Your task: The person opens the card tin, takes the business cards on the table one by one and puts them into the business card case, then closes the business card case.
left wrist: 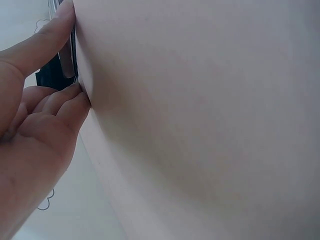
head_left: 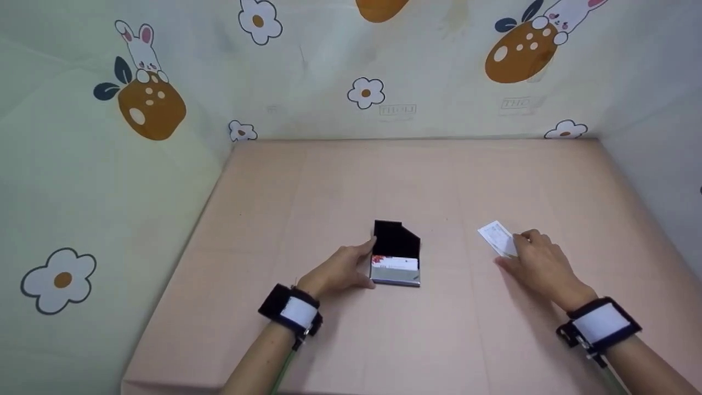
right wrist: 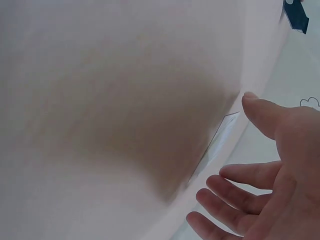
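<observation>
A card case [head_left: 395,277] lies with its black lid [head_left: 392,241] flipped up, and white cards [head_left: 396,263] with a red print sit in its silver body. My left hand [head_left: 343,269] holds the case along its left side, the thumb at the near corner and the fingers by the lid. The left wrist view shows this hand [left wrist: 45,120] at the case edge. To the right, a white card [head_left: 496,237] lies on the table. My right hand [head_left: 543,266] hovers over its near end; in the right wrist view its fingers [right wrist: 245,175] are spread apart from the card [right wrist: 215,145].
A pinkish cloth covers the table [head_left: 329,186]. Walls of patterned sheeting [head_left: 307,82] with rabbits and flowers rise at the back, left and right. Each wrist wears a dark strap [head_left: 600,325] with a cable.
</observation>
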`<move>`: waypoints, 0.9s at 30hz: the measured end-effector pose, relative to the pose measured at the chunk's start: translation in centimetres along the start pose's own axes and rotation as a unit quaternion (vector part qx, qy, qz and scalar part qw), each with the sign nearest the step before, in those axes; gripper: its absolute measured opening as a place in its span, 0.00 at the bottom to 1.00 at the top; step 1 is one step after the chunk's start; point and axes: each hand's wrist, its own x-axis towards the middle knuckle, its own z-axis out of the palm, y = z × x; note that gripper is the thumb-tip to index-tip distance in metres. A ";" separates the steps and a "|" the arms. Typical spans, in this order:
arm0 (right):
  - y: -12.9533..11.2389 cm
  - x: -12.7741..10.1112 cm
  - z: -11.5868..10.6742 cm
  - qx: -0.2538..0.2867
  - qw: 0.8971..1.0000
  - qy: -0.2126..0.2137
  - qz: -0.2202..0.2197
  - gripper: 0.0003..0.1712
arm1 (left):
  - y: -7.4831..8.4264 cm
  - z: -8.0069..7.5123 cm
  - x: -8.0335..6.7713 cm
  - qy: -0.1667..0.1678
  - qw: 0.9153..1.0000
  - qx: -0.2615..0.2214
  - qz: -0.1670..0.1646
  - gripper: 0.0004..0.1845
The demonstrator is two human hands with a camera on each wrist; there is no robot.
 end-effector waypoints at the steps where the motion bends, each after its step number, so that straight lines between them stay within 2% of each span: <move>1: 0.1 0.0 0.0 0.002 1.000 -0.007 0.008 0.33 | 0.0 0.0 0.0 0.000 1.000 -0.001 0.002 0.52; 5: 0.4 0.1 0.1 0.011 0.999 -0.027 0.030 0.34 | -0.1 0.0 0.0 -0.001 1.000 -0.004 0.000 0.52; 15: 0.6 0.3 0.3 0.006 1.000 -0.013 0.021 0.31 | 0.1 -0.1 -0.1 0.000 1.000 0.005 -0.004 0.52; 27: 0.1 0.9 0.2 0.063 0.990 -0.072 0.106 0.38 | 0.0 -0.1 -0.2 -0.002 1.000 0.000 -0.003 0.52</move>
